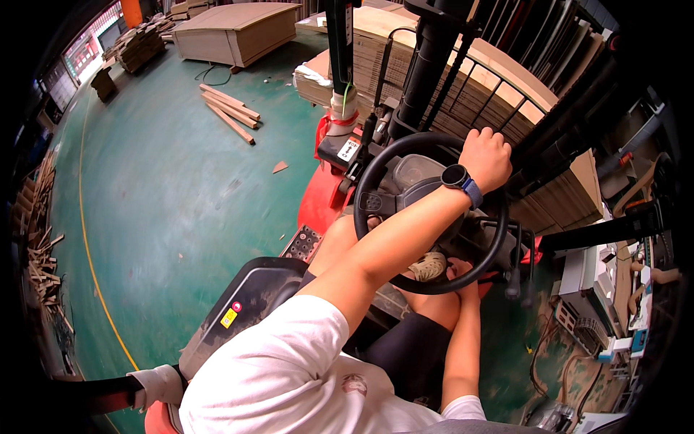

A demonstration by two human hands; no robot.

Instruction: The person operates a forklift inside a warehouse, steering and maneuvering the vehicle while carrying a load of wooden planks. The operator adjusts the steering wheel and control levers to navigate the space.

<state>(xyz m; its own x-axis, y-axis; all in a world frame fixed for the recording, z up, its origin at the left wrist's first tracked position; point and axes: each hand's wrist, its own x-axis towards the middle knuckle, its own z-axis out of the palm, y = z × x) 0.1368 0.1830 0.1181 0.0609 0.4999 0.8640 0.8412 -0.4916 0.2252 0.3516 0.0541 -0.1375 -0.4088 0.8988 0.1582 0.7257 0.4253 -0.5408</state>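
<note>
My left arm reaches across the black steering wheel (369, 173) of a red forklift. My left hand (486, 159) is closed round the wheel's upper right rim, and a dark round watch (455, 176) with a blue strap sits on that wrist. My right hand (458, 268) is low by my right knee, partly covered by the wheel's lower rim; its fingers do not show clearly. Black levers (514, 271) stand to the right of the wheel. Below the wheel a patterned shoe (428, 267) shows.
Beyond the black mast (426, 72) lie stacked brown boards (470, 94). Wooden beams (230, 112) rest on the green floor ahead to the left, with a large board-covered stack (235, 36) behind them. Scrap wood (43, 267) lines the left side. Pale machinery (593, 289) and cables are at right.
</note>
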